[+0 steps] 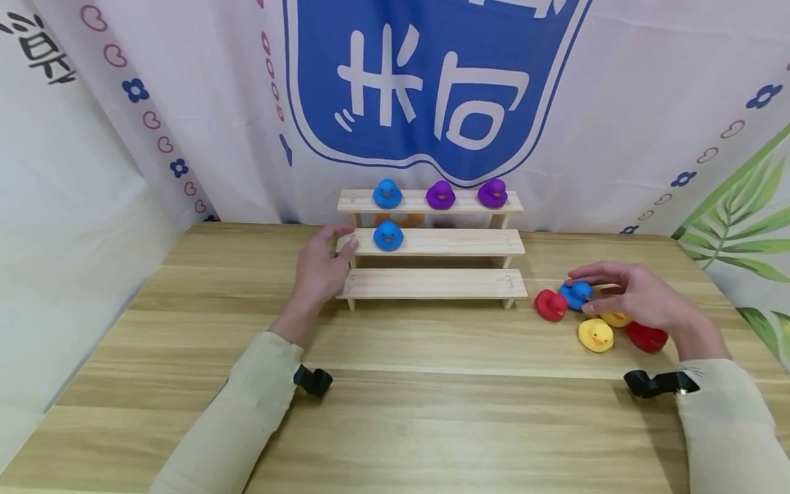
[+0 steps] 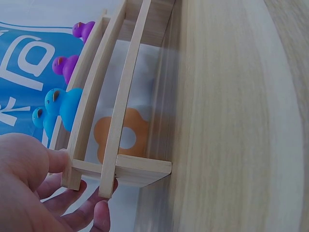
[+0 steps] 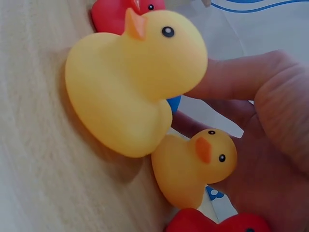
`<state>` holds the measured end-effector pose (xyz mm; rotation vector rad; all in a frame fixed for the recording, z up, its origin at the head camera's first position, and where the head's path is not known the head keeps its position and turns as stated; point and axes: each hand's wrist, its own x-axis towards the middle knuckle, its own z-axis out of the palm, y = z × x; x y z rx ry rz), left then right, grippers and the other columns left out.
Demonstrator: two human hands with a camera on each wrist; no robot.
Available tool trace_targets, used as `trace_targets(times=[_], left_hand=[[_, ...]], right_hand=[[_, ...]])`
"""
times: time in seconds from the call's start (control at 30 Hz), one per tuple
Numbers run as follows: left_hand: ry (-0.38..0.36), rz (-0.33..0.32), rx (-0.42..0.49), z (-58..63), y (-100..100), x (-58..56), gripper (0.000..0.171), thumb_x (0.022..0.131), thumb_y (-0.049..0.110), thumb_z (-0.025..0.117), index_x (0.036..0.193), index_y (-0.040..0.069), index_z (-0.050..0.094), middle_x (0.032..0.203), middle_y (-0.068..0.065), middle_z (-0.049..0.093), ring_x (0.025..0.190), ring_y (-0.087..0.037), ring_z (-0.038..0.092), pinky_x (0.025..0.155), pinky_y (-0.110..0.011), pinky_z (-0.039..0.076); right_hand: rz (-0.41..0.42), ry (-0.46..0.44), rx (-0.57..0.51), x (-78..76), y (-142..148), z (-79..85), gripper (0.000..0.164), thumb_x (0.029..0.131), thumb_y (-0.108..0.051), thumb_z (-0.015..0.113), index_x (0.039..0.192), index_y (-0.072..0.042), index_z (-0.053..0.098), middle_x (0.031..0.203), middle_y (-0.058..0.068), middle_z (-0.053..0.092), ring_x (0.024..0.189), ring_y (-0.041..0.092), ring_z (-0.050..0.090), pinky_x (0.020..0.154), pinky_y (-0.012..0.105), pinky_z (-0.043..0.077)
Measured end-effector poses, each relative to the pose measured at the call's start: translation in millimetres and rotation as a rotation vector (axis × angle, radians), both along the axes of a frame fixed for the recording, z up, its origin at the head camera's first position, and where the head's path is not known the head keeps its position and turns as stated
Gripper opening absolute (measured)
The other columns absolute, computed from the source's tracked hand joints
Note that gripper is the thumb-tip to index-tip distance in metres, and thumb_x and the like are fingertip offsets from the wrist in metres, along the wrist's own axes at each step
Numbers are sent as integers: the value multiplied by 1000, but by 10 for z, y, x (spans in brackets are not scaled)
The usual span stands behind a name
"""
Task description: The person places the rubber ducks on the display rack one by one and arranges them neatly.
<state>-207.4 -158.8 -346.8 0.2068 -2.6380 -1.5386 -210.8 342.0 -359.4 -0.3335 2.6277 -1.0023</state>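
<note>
At the left end of a three-tier wooden display shelf (image 1: 432, 283), my left hand (image 1: 322, 264) holds the boards. In the left wrist view its thumb lies on the middle board (image 2: 99, 92) and its fingers reach underneath. On the right, my right hand (image 1: 644, 295) has thumb and fingers on either side of a blue rubber duck (image 1: 576, 296) on the table. The right wrist view mostly hides that duck behind a yellow duck (image 3: 120, 82). Close by are a red duck (image 1: 551, 305), a second yellow duck (image 1: 616, 320) partly under the hand, and another red duck (image 1: 647, 337).
Along the top tier sit a blue duck (image 1: 387, 194) and two purple ducks (image 1: 441, 195). The middle tier bears another blue duck (image 1: 388, 235) near its left end. Behind the wooden table (image 1: 401, 425) hangs a printed cloth (image 1: 234, 103).
</note>
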Motion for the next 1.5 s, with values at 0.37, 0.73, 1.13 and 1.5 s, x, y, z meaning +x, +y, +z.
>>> trace_targets(times=[0.37, 0.73, 1.13, 1.5], left_hand=[[-7, 0, -1, -6, -25, 11, 41, 112, 29, 55, 152, 22, 56, 145, -8, 61, 53, -14, 50, 47, -26, 41], [1, 4, -17, -13, -34, 9, 41, 111, 30, 56, 152, 22, 56, 147, -9, 61, 53, -13, 48, 49, -25, 42], [1, 1, -9, -11, -20, 9, 41, 111, 30, 56, 151, 22, 57, 142, -10, 63, 51, -13, 47, 47, -25, 41], [8, -4, -11, -26, -8, -8, 41, 111, 30, 56, 152, 22, 56, 147, -10, 60, 52, -13, 49, 47, -25, 42]], right_hand=[[-21, 32, 47, -23, -82, -20, 52, 99, -20, 77, 148, -14, 61, 147, 20, 61, 130, 43, 62, 88, 18, 58], [-50, 75, 80, -18, -165, 3, 52, 99, -33, 77, 145, -13, 63, 144, 21, 64, 126, 41, 64, 90, 22, 58], [-146, 95, 41, -6, -259, 88, 58, 99, -47, 74, 147, -19, 61, 148, 17, 61, 126, 38, 61, 92, 25, 55], [-147, 171, -58, 36, -437, 172, 52, 100, -36, 76, 145, -13, 61, 142, 17, 65, 128, 43, 66, 87, 13, 58]])
